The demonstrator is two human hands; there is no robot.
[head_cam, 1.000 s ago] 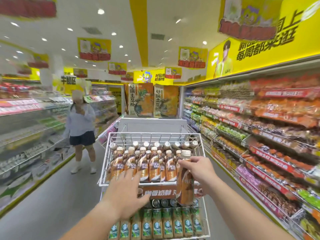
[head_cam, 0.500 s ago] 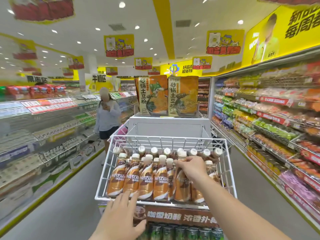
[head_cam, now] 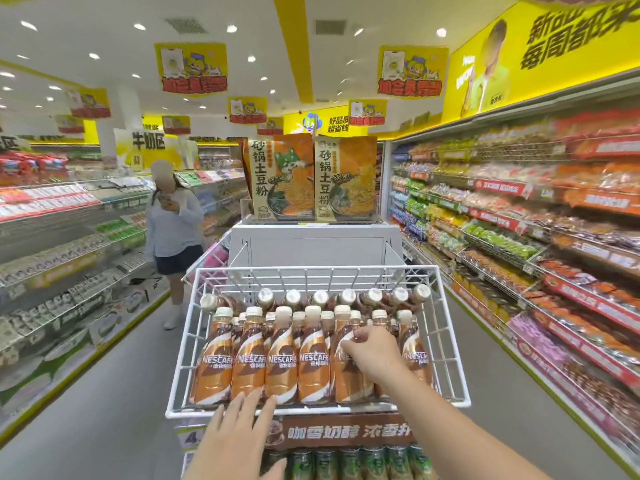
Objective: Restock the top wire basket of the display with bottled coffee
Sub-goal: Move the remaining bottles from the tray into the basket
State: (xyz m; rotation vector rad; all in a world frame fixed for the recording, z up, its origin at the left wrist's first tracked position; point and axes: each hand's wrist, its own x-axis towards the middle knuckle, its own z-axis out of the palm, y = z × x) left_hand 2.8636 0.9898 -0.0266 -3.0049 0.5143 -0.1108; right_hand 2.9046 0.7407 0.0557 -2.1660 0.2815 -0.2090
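Note:
The white top wire basket (head_cam: 450, 341) holds several brown-and-orange Nescafe coffee bottles (head_cam: 247, 362) upright in rows, with more lying on their sides along the back. My right hand (head_cam: 375, 355) is inside the basket, fingers wrapped on an upright coffee bottle (head_cam: 348, 379) in the front row, right of centre. My left hand (head_cam: 239, 431) rests flat with spread fingers on the basket's front rim, holding nothing.
Below the basket a brown sign (head_cam: 346, 433) and a lower tier of green-labelled bottles (head_cam: 346, 462) show. A white display stand with orange noodle packs (head_cam: 311, 181) stands behind. A person (head_cam: 175, 237) stands in the left aisle. Stocked shelves (head_cam: 554, 237) line both sides.
My right hand has carried the bottle from outside the front rim into the basket and set it down in the front row. My view has come closer; my left hand stays at the rim.

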